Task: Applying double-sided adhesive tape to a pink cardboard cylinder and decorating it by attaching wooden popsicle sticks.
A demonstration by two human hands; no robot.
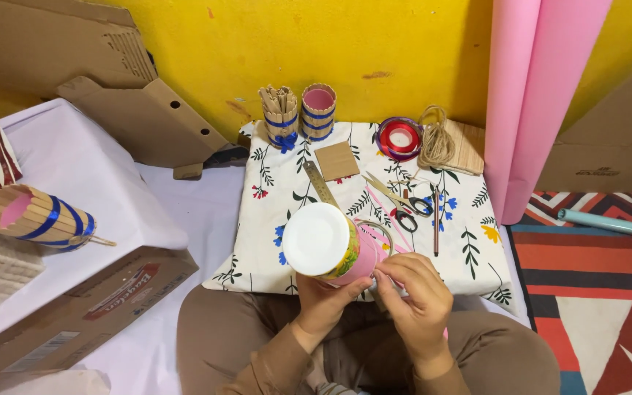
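Both hands' fingers grasp the white-lidded can: left hand beneath, right hand pressing its pink wrap.

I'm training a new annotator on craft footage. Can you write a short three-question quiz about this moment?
1. True or false: the left hand grips the white-lidded can from below.
2. Which lies nearest the scissors on the floral cloth?
A. the pencil
B. the cardboard square
C. the red ribbon roll
3. Fill in: the right hand presses ____ paper against the can's side.

Key: 1 true; 2 A; 3 pink.
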